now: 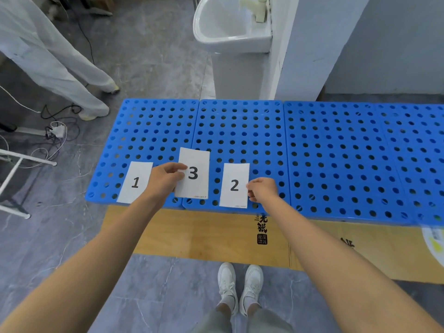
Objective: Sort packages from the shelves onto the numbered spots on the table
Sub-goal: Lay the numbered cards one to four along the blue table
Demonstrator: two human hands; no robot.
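Pinching card 3 [195, 186] in the left hand [165, 180] — right hand [262, 191] pinches card 2 [233, 188] by its edge.

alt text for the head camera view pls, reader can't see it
A person's left-hand grip pinches paper card 3 between card 1 and card 2 on a blue perforated table, while the right-hand grip pinches card 2's right edge. A white sink stands beyond the table.
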